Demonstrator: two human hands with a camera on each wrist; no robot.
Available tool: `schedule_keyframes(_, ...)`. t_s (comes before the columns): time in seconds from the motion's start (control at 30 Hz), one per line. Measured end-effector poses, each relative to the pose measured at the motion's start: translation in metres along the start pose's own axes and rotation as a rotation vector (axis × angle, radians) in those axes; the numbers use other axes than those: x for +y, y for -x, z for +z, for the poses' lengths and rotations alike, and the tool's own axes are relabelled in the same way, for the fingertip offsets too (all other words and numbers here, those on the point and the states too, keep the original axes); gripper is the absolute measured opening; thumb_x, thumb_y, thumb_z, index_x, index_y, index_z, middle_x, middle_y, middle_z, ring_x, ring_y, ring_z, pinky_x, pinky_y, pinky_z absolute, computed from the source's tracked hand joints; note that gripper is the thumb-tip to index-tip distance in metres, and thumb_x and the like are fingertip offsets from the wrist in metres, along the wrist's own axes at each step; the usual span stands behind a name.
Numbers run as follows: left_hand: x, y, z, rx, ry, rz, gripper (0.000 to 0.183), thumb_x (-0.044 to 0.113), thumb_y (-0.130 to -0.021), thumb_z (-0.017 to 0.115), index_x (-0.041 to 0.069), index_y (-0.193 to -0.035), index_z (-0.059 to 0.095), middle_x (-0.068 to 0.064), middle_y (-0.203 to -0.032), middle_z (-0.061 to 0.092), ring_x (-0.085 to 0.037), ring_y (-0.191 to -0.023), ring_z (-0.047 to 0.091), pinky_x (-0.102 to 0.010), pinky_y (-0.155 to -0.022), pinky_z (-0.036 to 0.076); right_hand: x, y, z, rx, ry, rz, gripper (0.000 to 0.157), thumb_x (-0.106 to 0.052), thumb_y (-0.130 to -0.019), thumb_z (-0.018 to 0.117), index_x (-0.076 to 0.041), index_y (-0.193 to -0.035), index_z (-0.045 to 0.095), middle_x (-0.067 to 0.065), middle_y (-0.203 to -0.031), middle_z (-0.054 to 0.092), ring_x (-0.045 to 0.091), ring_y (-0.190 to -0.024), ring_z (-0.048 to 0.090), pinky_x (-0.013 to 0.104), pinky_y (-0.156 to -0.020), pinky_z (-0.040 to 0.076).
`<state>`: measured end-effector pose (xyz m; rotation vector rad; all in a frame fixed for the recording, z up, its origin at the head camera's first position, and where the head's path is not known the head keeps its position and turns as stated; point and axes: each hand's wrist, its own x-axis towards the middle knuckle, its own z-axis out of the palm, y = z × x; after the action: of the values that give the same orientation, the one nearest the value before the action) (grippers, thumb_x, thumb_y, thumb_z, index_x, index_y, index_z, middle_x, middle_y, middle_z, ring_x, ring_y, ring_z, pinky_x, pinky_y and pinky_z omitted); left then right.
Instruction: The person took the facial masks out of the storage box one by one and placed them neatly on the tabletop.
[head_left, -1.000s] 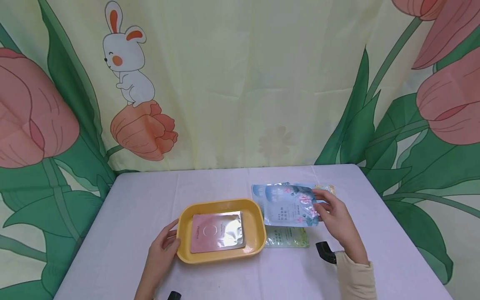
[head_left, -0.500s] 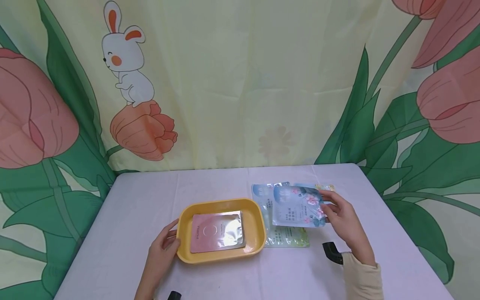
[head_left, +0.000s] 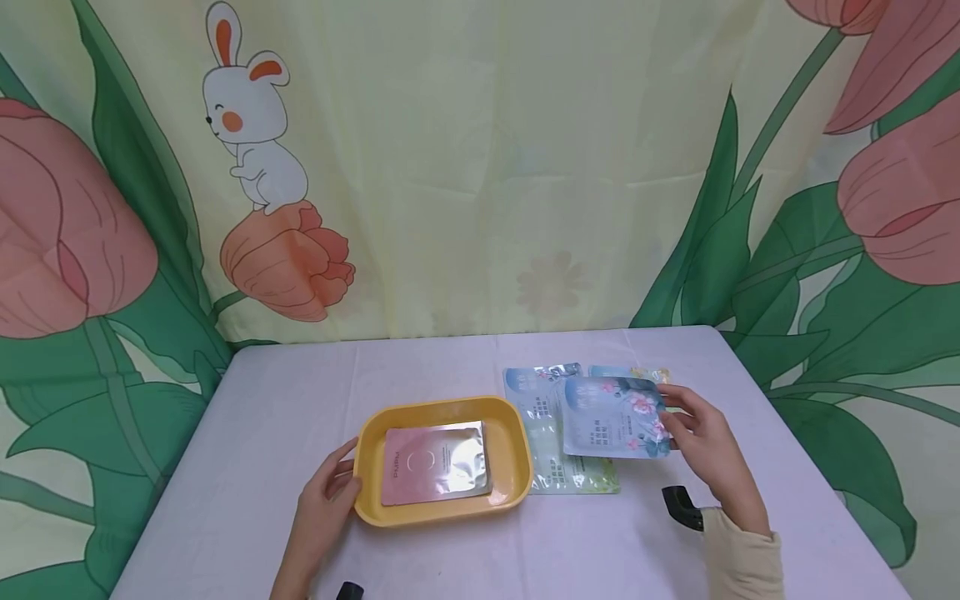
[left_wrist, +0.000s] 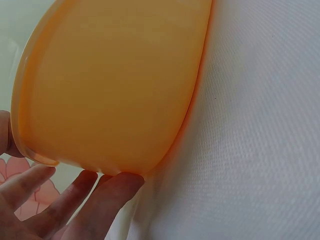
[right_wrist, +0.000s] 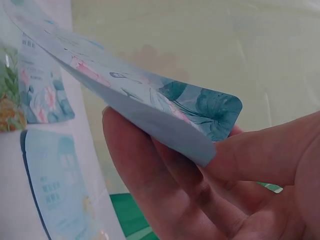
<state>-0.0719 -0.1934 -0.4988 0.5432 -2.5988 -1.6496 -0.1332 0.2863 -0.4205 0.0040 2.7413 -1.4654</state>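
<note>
My right hand [head_left: 708,442] pinches the right edge of a blue face mask sachet [head_left: 611,417] printed with pink flowers, thumb on one face and fingers behind. In the right wrist view this sachet [right_wrist: 135,95] bends slightly, held above the table. At the left end of a yellow tray [head_left: 442,520], my left hand [head_left: 326,496] holds the rim; its fingertips [left_wrist: 125,182] press the outer wall in the left wrist view. Inside the tray lies a pink and silver face mask sachet [head_left: 423,462].
Under the held sachet, a blue sachet [head_left: 528,382] and a green one [head_left: 585,482] lie on the white-clothed table [head_left: 450,562], partly covered. Another light blue sachet [head_left: 611,370] lies behind. A printed curtain [head_left: 480,167] hangs along the far edge.
My right hand has moved to the right and slightly nearer with the blue sachet, uncovering more of the sachets beneath. My left hand and the tray have stayed in place.
</note>
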Motion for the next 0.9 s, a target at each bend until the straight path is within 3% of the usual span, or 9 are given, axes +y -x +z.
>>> schedule_keyframes(0.17,0.001,0.0,0.0,-0.005,0.01,-0.003,0.051,0.016,-0.094,0.055,0.027,-0.144,0.05,-0.013,-0.128,0.061,-0.028,-0.119,0.06,-0.03,-0.093,0.057,0.007,0.0,-0.005,0.004,0.012,0.014,0.047,-0.008,-0.103,0.045,-0.004,-0.149,0.037,0.027,-0.141,0.044,0.037,-0.113,0.058,0.019,-0.075,0.058)
schedule_keyframes(0.4,0.002,0.0,0.0,-0.003,0.011,-0.001,0.051,0.016,-0.095,0.055,0.028,-0.144,0.05,-0.012,-0.128,0.061,-0.028,-0.119,0.06,-0.03,-0.093,0.057,0.015,-0.003,-0.011,0.007,0.007,0.024,0.048,-0.01,-0.102,0.048,-0.002,-0.148,0.038,0.028,-0.138,0.047,0.01,-0.096,0.062,0.021,-0.074,0.059)
schedule_keyframes(0.73,0.001,0.0,-0.001,-0.005,0.012,0.016,0.051,0.015,-0.095,0.055,0.026,-0.144,0.05,-0.013,-0.128,0.061,-0.029,-0.119,0.061,-0.029,-0.093,0.057,0.024,-0.004,-0.015,-0.005,0.033,0.059,0.048,-0.013,-0.103,0.047,-0.002,-0.149,0.036,0.029,-0.141,0.045,0.029,-0.108,0.061,0.019,-0.075,0.058)
schedule_keyframes(0.9,0.001,0.0,-0.001,-0.008,0.014,0.01,0.051,0.014,-0.095,0.055,0.025,-0.144,0.049,-0.014,-0.128,0.061,-0.029,-0.118,0.061,-0.029,-0.092,0.058,0.029,-0.004,-0.018,-0.002,0.049,0.072,0.048,-0.013,-0.104,0.046,-0.002,-0.149,0.036,0.029,-0.141,0.045,0.032,-0.11,0.06,0.018,-0.075,0.058)
